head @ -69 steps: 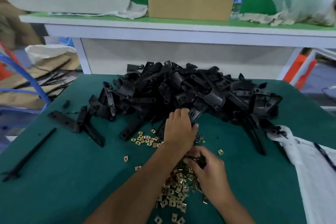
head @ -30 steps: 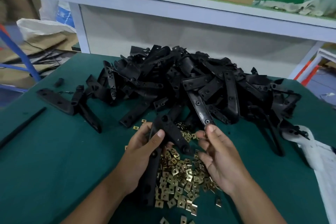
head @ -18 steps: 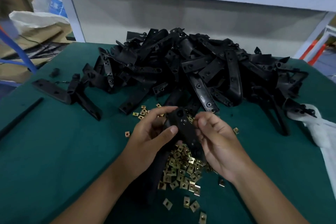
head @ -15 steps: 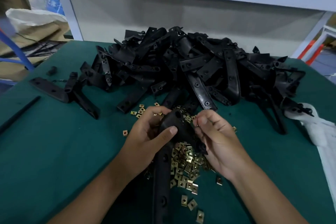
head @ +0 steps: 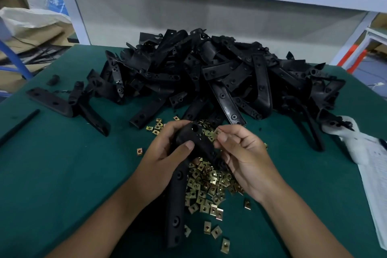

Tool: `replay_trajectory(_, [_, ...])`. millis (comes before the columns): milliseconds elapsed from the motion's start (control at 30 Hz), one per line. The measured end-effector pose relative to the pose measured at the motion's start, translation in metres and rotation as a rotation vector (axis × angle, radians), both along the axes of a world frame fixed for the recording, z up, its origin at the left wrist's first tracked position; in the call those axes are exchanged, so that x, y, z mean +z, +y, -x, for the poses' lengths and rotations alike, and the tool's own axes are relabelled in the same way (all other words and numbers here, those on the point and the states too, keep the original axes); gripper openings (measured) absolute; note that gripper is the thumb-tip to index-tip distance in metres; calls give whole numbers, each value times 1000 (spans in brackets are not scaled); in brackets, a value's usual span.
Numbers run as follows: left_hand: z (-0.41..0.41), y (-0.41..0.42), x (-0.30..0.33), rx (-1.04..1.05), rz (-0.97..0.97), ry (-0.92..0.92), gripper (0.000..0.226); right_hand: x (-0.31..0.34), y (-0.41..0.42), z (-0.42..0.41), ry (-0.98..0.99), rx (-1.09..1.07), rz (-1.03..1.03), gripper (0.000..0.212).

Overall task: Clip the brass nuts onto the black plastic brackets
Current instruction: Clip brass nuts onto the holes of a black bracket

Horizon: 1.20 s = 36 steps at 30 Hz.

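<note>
A green table (head: 52,174) bears a big heap of black brackets (head: 209,73); the left hand (head: 161,159) grips one bracket (head: 194,140) above the brass nuts (head: 206,184), while the right hand (head: 245,157) pinches a single nut (head: 216,133) just beside that bracket's upper edge

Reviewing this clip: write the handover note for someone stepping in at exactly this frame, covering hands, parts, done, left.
Left hand grips the upper end of a black plastic bracket; its long arm runs down toward the viewer.
Right hand pinches one brass nut beside the bracket's top edge, not yet clipped on.
Loose brass nuts lie heaped on the green table under the hands; the bracket pile sits behind.
Done: no fitted nut visible on the held bracket.
Left: clip this nut, then work through the pile.
</note>
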<state>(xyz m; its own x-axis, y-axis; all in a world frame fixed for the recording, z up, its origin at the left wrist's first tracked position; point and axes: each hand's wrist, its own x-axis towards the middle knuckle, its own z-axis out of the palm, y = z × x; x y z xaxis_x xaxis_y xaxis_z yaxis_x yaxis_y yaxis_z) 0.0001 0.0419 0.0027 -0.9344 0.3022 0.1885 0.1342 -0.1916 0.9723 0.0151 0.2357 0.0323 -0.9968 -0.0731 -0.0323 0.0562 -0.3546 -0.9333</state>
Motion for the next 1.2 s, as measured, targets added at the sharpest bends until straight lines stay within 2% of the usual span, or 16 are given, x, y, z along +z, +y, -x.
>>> replay_trajectory(133, [-2,0,5,6,63,23,28,-3,-1,0,14,-7,-65,17])
replay_trajectory(233, [-2,1,7,-14,46,38,20,-4,-3,-2,35,7,-68,8])
replay_trajectory(433, [-4,4,9,13,130,129,21,-2,-6,-6,57,21,-42,2])
replay_trajectory(567, [-5,3,9,14,124,112,27,-3,-6,-6,53,29,-34,1])
replay_trajectory(633, [-5,4,9,21,120,115,28,-4,-6,-5,52,27,-38,7])
replay_trajectory(1200, [-4,4,5,27,73,57,21,-2,-5,-4,86,15,-90,7])
